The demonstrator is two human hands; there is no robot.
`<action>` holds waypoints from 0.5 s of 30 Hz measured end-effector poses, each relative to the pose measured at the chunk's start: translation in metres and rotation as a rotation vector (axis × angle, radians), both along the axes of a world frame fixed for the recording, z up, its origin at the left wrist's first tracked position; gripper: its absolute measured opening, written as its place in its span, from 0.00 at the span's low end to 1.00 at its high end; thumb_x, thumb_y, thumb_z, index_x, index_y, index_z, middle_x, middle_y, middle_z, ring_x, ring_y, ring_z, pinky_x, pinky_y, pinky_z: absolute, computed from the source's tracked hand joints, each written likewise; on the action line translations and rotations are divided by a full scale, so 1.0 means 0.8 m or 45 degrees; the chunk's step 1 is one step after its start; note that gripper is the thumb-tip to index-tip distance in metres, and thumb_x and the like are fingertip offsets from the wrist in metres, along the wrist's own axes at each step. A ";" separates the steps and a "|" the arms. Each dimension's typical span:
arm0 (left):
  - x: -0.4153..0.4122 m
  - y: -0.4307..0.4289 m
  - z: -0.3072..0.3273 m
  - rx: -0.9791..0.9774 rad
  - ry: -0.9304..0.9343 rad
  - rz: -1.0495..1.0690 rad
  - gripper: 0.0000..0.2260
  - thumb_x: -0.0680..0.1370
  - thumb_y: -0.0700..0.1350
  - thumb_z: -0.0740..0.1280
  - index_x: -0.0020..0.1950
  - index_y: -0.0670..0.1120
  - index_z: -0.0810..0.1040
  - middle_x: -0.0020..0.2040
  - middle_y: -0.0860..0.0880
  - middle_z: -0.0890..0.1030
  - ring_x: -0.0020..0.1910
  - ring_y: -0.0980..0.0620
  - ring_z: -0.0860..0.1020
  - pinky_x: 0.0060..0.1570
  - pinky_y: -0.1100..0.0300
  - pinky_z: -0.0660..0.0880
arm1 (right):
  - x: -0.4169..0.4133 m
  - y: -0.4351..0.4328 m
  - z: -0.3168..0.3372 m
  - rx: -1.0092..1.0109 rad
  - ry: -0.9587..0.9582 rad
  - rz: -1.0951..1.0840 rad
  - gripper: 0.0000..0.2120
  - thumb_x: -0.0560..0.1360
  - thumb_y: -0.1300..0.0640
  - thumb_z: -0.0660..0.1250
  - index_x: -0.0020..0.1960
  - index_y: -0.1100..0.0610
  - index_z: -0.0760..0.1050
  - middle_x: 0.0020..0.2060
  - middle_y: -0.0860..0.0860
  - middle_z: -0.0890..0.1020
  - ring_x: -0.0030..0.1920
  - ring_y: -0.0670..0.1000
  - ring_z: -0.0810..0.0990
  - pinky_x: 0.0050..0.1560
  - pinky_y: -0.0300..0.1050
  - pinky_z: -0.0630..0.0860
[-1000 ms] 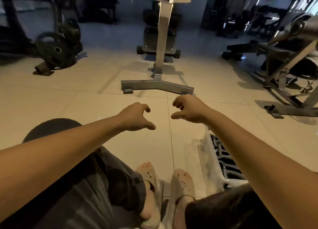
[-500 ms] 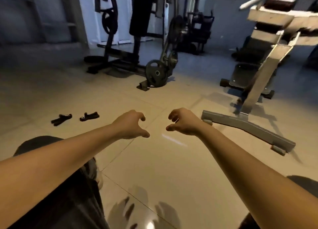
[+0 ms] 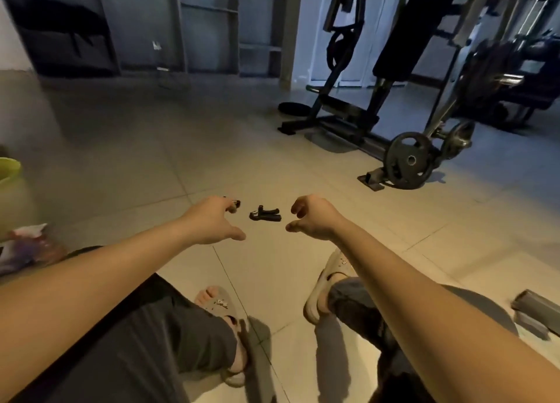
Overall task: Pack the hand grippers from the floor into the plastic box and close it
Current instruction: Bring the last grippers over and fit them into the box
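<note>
We see both arms stretched forward over the tiled floor (image 3: pixel 151 166). The left hand (image 3: pixel 212 221) and the right hand (image 3: pixel 313 217) each hold nothing, with fingers loosely curled and thumbs apart from them. We judge this to be a reaching posture, shaped in advance for a pickup. One black hand gripper (image 3: pixel 265 215) lies on the floor ahead, showing between the two hands and touched by neither. A second hand gripper (image 3: pixel 236 203) lies just to its left, mostly hidden behind the left fingers; we cannot tell whether they touch it. The plastic box is not in view, so packing and closing remain to be done. The floor is pale, glossy tile with visible joints. The room is a dim gym: a weight plate (image 3: pixel 409 160) stands on a rack foot at the right, dark machine frames stand behind it, and a green bucket (image 3: pixel 9 172) sits at the left edge.
</note>
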State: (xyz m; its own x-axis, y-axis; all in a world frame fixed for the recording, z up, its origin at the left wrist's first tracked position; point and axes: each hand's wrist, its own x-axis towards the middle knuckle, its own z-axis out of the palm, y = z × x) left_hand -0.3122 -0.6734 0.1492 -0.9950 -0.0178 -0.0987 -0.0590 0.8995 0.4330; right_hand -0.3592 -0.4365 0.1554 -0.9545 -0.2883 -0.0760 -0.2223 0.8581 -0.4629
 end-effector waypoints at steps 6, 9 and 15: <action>-0.123 -0.038 0.006 -0.090 -0.007 0.121 0.32 0.68 0.57 0.79 0.68 0.49 0.75 0.65 0.47 0.76 0.60 0.47 0.75 0.51 0.58 0.72 | -0.146 -0.026 -0.021 -0.001 -0.039 0.058 0.26 0.71 0.51 0.78 0.65 0.59 0.77 0.58 0.55 0.82 0.58 0.56 0.80 0.60 0.55 0.79; -0.195 -0.054 0.000 -0.252 0.011 0.128 0.34 0.68 0.59 0.78 0.70 0.50 0.74 0.67 0.48 0.75 0.63 0.45 0.75 0.55 0.55 0.74 | -0.229 -0.038 -0.037 -0.007 -0.080 0.056 0.26 0.72 0.52 0.78 0.66 0.59 0.77 0.58 0.56 0.82 0.56 0.57 0.81 0.59 0.53 0.79; -0.325 -0.082 -0.057 -0.430 0.017 0.132 0.35 0.71 0.61 0.75 0.74 0.49 0.71 0.68 0.49 0.75 0.65 0.47 0.74 0.62 0.50 0.73 | -0.375 -0.078 -0.090 0.099 -0.147 0.114 0.25 0.72 0.53 0.77 0.66 0.59 0.77 0.60 0.56 0.81 0.59 0.57 0.80 0.61 0.54 0.78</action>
State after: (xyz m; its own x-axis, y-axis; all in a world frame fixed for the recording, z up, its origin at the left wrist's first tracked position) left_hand -0.5718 -0.7386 0.1036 -0.9873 -0.1486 -0.0571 -0.1543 0.9815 0.1132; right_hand -0.6593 -0.4989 0.0836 -0.9091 -0.3605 -0.2089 -0.2485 0.8715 -0.4228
